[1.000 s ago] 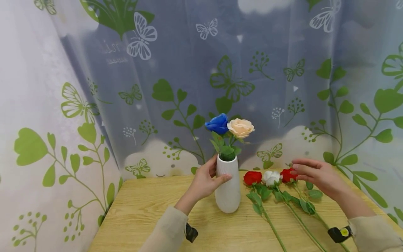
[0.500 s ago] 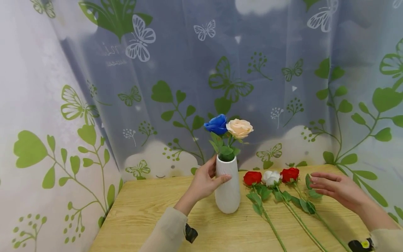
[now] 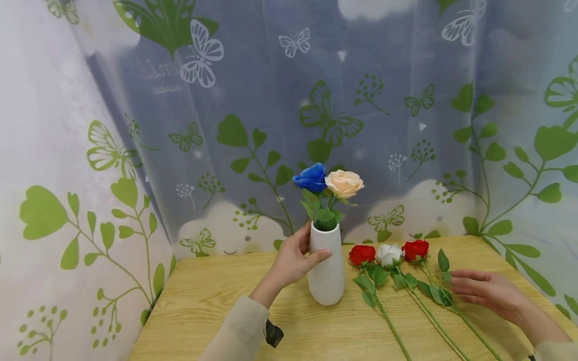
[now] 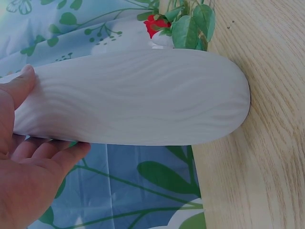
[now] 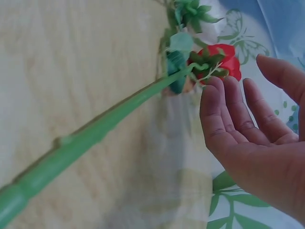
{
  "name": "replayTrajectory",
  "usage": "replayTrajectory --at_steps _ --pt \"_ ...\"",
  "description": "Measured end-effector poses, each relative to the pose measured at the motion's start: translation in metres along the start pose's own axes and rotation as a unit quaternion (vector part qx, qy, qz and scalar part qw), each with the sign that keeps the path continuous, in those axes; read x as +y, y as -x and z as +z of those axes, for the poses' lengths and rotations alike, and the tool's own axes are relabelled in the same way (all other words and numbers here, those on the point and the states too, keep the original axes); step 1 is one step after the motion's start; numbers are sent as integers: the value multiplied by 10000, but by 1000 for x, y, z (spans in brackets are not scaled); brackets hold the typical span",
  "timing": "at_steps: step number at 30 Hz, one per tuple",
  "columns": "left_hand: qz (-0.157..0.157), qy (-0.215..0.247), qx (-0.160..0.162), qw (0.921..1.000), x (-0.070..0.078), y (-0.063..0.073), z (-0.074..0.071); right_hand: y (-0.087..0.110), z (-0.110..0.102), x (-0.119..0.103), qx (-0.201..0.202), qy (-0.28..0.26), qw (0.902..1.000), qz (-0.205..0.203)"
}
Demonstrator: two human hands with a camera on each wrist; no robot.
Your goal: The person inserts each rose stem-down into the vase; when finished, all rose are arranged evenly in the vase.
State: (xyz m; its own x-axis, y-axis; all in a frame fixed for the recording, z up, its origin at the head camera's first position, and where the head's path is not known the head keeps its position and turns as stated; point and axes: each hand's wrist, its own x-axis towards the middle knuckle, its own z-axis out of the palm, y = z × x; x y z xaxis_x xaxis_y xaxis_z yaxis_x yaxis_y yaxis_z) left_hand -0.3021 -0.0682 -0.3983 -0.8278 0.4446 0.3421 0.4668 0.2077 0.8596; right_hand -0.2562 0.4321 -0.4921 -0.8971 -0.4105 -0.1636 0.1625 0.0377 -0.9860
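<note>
My left hand point(image 3: 291, 258) grips the upper part of a ribbed white vase point(image 3: 327, 278), thumb across its front, fingers round the far side. The vase stands upright on the table; a blue rose point(image 3: 310, 178) and a peach rose point(image 3: 344, 183) rise from its mouth. In the left wrist view the vase point(image 4: 143, 98) spans most of the frame. My right hand point(image 3: 492, 296) holds nothing, fingers loosely extended, beside the leaves of the rightmost red rose point(image 3: 415, 249). That rose's green stem point(image 5: 95, 128) crosses the right wrist view, left of the hand point(image 5: 259, 126).
Another red rose point(image 3: 362, 255) and a white rose point(image 3: 390, 254) lie beside the rightmost one, stems toward the front edge of the wooden table point(image 3: 217, 291). A printed curtain point(image 3: 253, 65) hangs close behind the table and along both sides.
My right hand has drawn back from the rightmost red rose's bloom, moving right and down toward its leaves and stem. The left hand and vase have stayed in place.
</note>
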Motion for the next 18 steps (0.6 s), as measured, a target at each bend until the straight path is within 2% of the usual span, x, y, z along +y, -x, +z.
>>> replayTrajectory --at_steps 5,14,18 --pt "11 -20 -25 10000 0 -1 0 3 -2 10 -17 -36 10000 37" --pt "29 16 0 10000 1 -1 0 7 -3 18 55 -72 9988 473" --pt "16 26 15 10000 1 -1 0 7 -3 20 87 -58 9988 482"
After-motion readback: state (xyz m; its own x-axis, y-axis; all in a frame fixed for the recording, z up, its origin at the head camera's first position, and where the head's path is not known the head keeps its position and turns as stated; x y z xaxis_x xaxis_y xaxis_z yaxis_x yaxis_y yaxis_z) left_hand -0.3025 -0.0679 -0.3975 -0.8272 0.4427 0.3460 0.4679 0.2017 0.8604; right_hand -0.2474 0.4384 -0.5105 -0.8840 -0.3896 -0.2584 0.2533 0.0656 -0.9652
